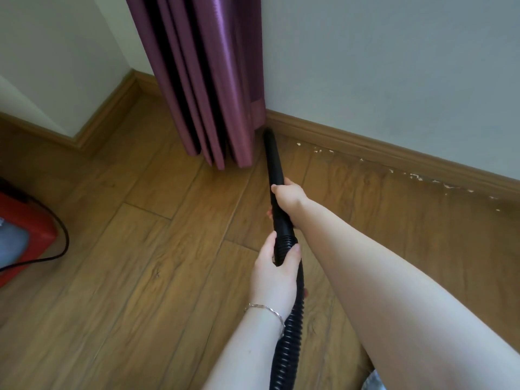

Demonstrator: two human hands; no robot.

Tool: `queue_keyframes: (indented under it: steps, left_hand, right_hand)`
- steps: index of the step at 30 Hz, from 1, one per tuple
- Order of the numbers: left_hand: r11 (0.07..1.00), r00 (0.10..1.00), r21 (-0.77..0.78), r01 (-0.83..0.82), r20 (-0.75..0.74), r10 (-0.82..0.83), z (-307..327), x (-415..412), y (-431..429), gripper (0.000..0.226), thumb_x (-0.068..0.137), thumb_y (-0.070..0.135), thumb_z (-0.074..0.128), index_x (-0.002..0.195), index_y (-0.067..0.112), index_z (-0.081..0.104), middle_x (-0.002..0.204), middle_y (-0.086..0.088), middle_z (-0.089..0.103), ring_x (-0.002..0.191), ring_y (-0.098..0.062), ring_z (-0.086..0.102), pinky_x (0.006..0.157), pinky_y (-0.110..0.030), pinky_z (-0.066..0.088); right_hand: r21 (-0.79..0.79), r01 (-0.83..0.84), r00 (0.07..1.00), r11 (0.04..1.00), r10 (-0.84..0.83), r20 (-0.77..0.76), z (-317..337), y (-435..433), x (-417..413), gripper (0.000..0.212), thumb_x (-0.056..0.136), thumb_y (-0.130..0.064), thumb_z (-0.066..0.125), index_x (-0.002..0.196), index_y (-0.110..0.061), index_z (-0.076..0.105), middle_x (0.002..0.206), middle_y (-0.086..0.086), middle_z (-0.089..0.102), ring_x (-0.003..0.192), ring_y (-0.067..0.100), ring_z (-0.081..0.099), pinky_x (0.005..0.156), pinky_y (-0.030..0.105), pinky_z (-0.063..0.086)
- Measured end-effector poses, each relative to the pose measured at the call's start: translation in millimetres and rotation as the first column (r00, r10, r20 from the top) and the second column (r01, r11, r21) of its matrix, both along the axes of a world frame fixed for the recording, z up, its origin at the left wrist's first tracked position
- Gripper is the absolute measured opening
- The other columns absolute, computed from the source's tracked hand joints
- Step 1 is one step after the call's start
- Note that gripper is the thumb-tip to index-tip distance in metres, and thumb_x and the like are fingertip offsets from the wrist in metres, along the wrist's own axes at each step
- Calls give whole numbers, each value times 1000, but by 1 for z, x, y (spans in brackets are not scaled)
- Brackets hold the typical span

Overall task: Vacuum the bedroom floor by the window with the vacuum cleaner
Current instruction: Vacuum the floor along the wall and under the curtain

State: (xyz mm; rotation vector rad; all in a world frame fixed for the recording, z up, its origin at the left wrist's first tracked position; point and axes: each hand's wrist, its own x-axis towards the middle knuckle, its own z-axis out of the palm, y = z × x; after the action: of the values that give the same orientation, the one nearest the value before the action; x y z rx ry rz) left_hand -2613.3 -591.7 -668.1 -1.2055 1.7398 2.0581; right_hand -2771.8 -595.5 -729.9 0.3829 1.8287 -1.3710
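The right grip [289, 196] wraps closed around the black nozzle tube [272, 159]. The left grip [274, 273] curls round the ribbed hose [286, 347] just behind.

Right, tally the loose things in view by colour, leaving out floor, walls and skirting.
Black: 3 (rigid black plastic nozzle tube, ribbed black hose, thin black cable)
Purple: 1 (pleated purple fabric curtain)
Red: 1 (red plastic casing)
Silver: 1 (thin silver chain bracelet)
Total: 6
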Motion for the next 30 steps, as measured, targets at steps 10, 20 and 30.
queue_keyframes:
  steps: [10,20,30]
  left_hand:
    - [996,995,6,87,42,-87,2,0,28,31,86,35,60,112,48,47,101,-7,67,75,-26,66,64,-33,54]
    - [973,973,-82,216,103,-207,-3,7,47,35,82,29,60,108,46,43,78,-4,65,61,-24,63,65,-44,57]
    - [916,935,-210,341,173,-308,-14,13,61,34,83,28,53,101,49,33,67,-1,64,56,-24,63,61,-44,57]
  right_hand:
    - [12,126,991,992,-127,39,5,50,4,57,99,-19,42,150,-32,21,103,14,56,62,21,55,49,31,48]
    - [-121,215,974,969,-204,98,-6,90,19,65,97,-22,49,151,-33,15,113,20,58,59,21,59,55,32,53]
    - [-205,284,957,937,-264,119,-20,107,34,69,93,-17,49,151,-33,16,112,18,57,61,20,58,56,31,53]
